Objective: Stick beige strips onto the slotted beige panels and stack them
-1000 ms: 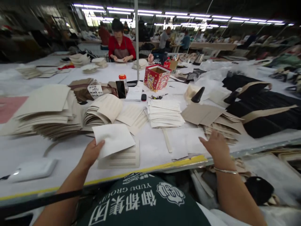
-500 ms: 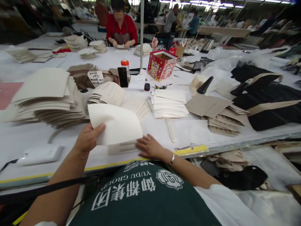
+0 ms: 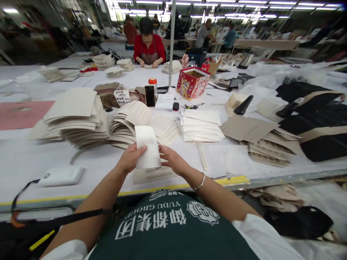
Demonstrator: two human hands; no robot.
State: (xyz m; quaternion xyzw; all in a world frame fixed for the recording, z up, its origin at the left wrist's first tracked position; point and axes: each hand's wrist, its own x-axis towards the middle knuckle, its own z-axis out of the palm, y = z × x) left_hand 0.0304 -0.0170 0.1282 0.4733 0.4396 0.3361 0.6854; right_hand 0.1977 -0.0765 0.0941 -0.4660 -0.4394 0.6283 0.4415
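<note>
My left hand [image 3: 133, 157] grips a white sheet [image 3: 148, 144] of paper or fabric along its left side, thumb on top. The sheet is raised above the table and looks narrow, curved or turned. My right hand [image 3: 175, 160] is at the sheet's right edge with its fingers stretched and apart; whether they touch it I cannot tell. Below both hands a beige panel [image 3: 151, 176] lies flat near the table's front edge, partly covered by the sheet. Just beyond the hands stand a fanned stack of cream panels [image 3: 123, 121] and a stack of white folded pieces [image 3: 200, 124].
A tall panel stack [image 3: 72, 108] and white power bank [image 3: 62, 176] are to the left. A phone [image 3: 150, 96], red box [image 3: 193, 83] and pole [image 3: 171, 43] are farther back. Brown panels [image 3: 249, 130] and black bags [image 3: 325, 133] lie right. A person [image 3: 149, 45] works opposite.
The white sheet has turned from a wide face to a narrow one. My right hand has lifted off the beige panel up to the sheet's right edge. The head view has shifted.
</note>
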